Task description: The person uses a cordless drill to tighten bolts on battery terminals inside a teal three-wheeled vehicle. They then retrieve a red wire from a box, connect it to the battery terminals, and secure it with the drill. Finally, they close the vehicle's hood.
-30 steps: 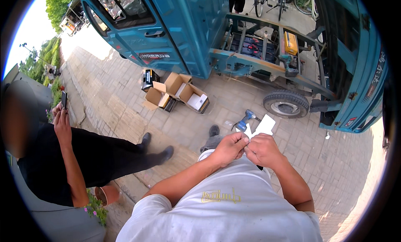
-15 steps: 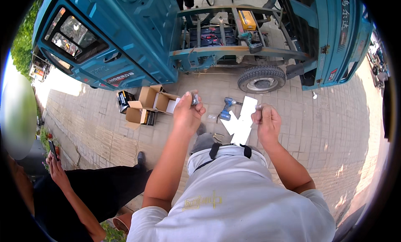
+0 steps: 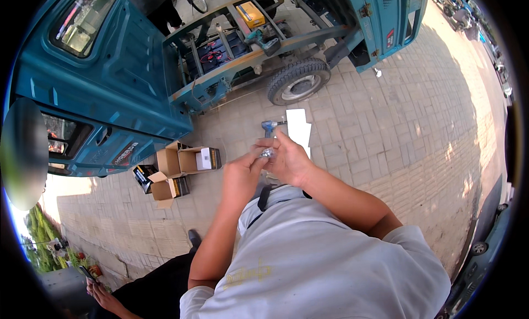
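In front of my waist, my two hands meet. My left hand (image 3: pixel 241 174) is closed, its thumb and fingertips pinching a small clump of shiny silvery bits (image 3: pixel 267 152), perhaps hardware in a clear wrapper; its exact kind is too small to make out. Right beside the clump, my right hand (image 3: pixel 293 160) is held with fingers apart, its palm cupped toward the left fingertips. Some of its fingers are blurred. Beyond the hands, a blue cordless drill (image 3: pixel 268 126) lies on the paving next to white sheets (image 3: pixel 297 130), partly covered by my right hand.
Opened cardboard boxes (image 3: pixel 168 161) stand on the paving at left. Ahead is a teal vehicle (image 3: pixel 132 71) with a bare frame, a wheel (image 3: pixel 300 83), a yellow box (image 3: pixel 250 14) and another drill (image 3: pixel 261 41) on it. At lower left, another person's hand (image 3: pixel 102 294) holds a phone.
My hands were apart and have come together, the right one opening from a closed pinch. The view has turned, so the vehicle and boxes sit further left.
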### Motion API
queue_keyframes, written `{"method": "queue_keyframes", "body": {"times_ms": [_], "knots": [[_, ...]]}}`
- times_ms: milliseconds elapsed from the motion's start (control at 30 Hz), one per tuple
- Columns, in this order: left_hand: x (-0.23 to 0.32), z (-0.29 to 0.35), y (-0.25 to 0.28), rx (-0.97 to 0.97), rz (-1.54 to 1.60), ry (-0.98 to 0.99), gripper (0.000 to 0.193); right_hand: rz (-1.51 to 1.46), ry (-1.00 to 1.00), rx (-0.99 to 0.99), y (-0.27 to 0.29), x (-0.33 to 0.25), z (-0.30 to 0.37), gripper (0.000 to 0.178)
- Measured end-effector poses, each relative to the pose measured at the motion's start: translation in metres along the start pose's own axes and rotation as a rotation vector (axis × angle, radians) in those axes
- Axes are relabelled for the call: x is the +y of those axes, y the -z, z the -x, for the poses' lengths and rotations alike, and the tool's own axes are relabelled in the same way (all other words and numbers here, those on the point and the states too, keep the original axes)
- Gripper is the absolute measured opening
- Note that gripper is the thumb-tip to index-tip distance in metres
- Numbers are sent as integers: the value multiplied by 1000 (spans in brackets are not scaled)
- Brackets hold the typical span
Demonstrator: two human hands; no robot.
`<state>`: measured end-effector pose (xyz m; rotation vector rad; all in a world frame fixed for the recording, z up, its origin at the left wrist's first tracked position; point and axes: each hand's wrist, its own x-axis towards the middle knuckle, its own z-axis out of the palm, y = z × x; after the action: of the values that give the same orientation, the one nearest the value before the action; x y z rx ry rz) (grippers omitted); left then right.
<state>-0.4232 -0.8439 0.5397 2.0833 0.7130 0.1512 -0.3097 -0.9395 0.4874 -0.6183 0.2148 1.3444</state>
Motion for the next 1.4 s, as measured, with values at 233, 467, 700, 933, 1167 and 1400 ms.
{"method": "queue_keyframes", "body": {"times_ms": [233,467,700,933,1167,1400], "knots": [[-15,-1,0,273,-250,-256,15,-106,-169,41,-7,9,-16,45],[-15,3,12,311,-69,-48,14,-110,-255,79,-11,9,-30,40],[-52,-15,24,349,-426,-311,12,-126,-269,102,-17,33,-59,35],[-155,-23,106,145,148,515,23,-56,-124,446,-9,60,-129,30],[-260,-53,90,-110,1595,903,46,956,305,244,-47,134,-179,34],[-332,-82,24,-23,1461,956,35,1423,337,417,8,133,-196,31]]}}
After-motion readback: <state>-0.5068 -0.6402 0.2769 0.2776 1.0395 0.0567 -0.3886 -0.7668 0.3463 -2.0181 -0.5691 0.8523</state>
